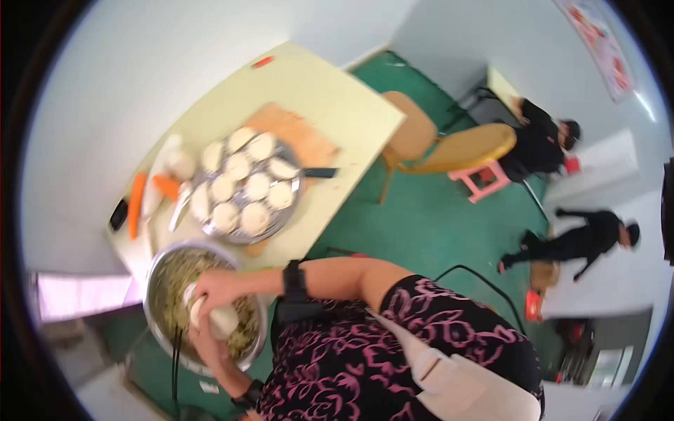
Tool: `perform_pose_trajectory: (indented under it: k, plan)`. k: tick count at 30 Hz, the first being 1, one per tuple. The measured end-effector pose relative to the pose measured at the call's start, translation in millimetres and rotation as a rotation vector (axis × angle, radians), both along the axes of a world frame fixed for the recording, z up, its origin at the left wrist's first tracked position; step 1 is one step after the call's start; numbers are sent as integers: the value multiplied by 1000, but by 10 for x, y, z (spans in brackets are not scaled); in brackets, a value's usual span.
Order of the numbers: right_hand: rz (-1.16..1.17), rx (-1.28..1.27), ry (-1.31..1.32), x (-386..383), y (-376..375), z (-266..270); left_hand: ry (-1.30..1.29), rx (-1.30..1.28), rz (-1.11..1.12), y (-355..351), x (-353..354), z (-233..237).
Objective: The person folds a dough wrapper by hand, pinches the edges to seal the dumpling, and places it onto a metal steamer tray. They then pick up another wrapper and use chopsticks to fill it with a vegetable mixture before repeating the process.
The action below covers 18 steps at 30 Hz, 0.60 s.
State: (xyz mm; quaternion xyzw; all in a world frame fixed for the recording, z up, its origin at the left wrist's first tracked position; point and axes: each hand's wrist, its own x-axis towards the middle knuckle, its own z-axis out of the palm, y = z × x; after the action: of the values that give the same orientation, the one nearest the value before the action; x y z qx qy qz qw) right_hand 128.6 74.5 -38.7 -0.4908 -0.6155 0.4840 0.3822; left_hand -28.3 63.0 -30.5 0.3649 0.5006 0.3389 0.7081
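Observation:
My left hand [206, 342] is closed around a round white piece of dough [225, 322] from below. From the other side my right hand [219, 285] has its fingers bent in and pressed to the dough; some fingertips are hidden. Both hands are over a large metal bowl [254, 349] of chopped greenish filling [172, 278]. Dark chopsticks [175, 361] lean over the bowl's rim. Beyond the bowl, a round metal tray [298, 193] carries several pale, round and folded dough pieces [255, 219].
On the pale table [337, 95] lie a wooden board [281, 126], a dark-handled tool [321, 172], carrots [136, 207], a long white vegetable [153, 186] and a white-handled utensil [180, 206]. Chairs [463, 147] and a pink stool [484, 180] stand beyond. Two people in black [597, 235] are farther off.

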Motion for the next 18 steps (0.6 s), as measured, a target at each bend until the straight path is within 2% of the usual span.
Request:
perform_pose_trajectory:
  k: [2,3,4,6,10,13,14,17,18]
  plan:
    - [65,11,-75,47,58,66,49,60,37,41,-10,-26]
    - [75,-105,91,-5,99,-18,65,124,93,41,-214,-114]
    - [47,-150,177,-16,74,53,0,60,145,32,-239,-98]
    - [10,-114,134,-124,141,9,-112,-22,234,-15,-217,-35]
    - [41,-94,60,-362,187,61,-106,21,307,-113,-395,-58]
    - [133,-223,258,-587,181,-72,-92,66,333,-203,-519,50]
    - [254,-303,333,-589,213,-64,-65,80,295,-220,-553,48]
    - [358,-342,272,-638,264,-59,2,98,316,-267,-553,75]
    - [355,-317,214,-625,272,-51,-51,69,338,-264,-628,-4]
